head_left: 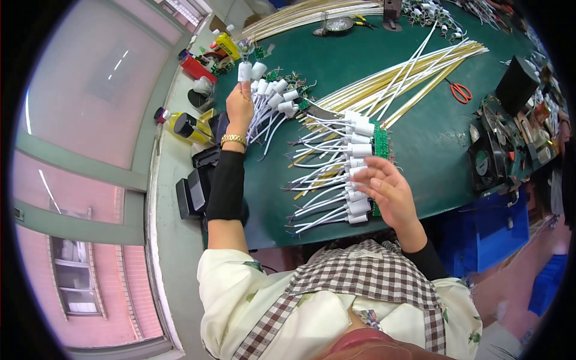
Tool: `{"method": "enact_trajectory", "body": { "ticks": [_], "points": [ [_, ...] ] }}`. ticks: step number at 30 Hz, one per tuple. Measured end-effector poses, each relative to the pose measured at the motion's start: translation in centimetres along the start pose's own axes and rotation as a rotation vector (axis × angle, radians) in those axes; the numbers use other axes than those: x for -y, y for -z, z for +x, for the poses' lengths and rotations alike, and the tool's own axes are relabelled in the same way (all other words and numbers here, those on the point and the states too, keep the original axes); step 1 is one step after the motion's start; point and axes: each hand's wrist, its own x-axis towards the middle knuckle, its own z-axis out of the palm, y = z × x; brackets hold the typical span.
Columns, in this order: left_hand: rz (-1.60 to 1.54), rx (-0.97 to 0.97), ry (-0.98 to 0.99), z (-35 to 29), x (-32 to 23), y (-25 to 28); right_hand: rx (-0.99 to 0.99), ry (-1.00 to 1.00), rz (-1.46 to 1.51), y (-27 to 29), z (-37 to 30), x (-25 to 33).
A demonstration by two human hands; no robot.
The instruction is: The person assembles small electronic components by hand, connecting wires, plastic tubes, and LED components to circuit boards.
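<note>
Stretched forward at the left, my left hand [240,109] is closed around the lower end of a white cylindrical lamp part [244,72]. Something clear shows just above that part. Beside this hand lies a heap of white cylinders with wires [277,99], some with small green boards. My right hand [389,191] hovers over or touches a row of similar white cylinders [360,150]; contact is unclear. Its fingers are bent but apart, with nothing visible in them. White cables [318,174] run left from the row, and green circuit boards [381,141] line its right side.
Long white and yellowish strips [384,78] lie across the green table [432,150]. Red-handled scissors [461,92] are to their right. A black fan [485,167] and tools crowd the right edge; a blue bin [480,234] sits below. Bottles [186,126] stand on the left sill.
</note>
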Motion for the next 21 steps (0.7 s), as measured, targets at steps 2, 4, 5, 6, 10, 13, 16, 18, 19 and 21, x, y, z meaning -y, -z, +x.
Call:
{"method": "enact_trajectory", "body": {
  "ticks": [2,4,5,6,10,13,16,18,19,21],
  "points": [
    [0.36,0.028,-0.095,0.8,5.1,-1.3,0.016,0.033,-0.013,0.6,-0.5,-0.6],
    [0.452,0.175,-0.068,0.0,6.5,-2.8,-0.069,0.094,-0.225,1.7,-1.3,-0.9],
    [0.459,0.194,-0.063,-0.2,6.7,-3.0,-0.122,0.134,-0.254,1.8,-1.6,-0.9],
    [0.467,0.214,-0.056,-0.2,6.9,-3.1,-0.128,0.137,-0.252,2.3,-1.5,-0.9],
    [0.343,0.182,-0.168,0.2,7.4,-3.8,-0.25,0.232,-0.348,4.6,-2.6,-0.9],
    [0.277,0.299,-0.058,2.0,9.2,-4.3,-0.298,0.276,-0.451,5.7,-2.8,-1.0],
    [0.342,0.311,0.086,3.6,12.5,-3.7,-0.28,0.288,-0.528,5.9,-3.2,-1.2],
    [0.378,0.243,0.217,4.1,13.6,-2.4,-0.291,0.262,-0.51,5.5,-3.7,-1.5],
    [0.396,0.182,0.311,3.8,9.7,-5.0,-0.318,0.255,-0.514,6.1,-3.9,-1.5],
    [0.466,-0.017,0.201,2.4,4.0,-6.3,-0.314,0.258,-0.527,6.5,-4.7,-1.3]
  ]
}}
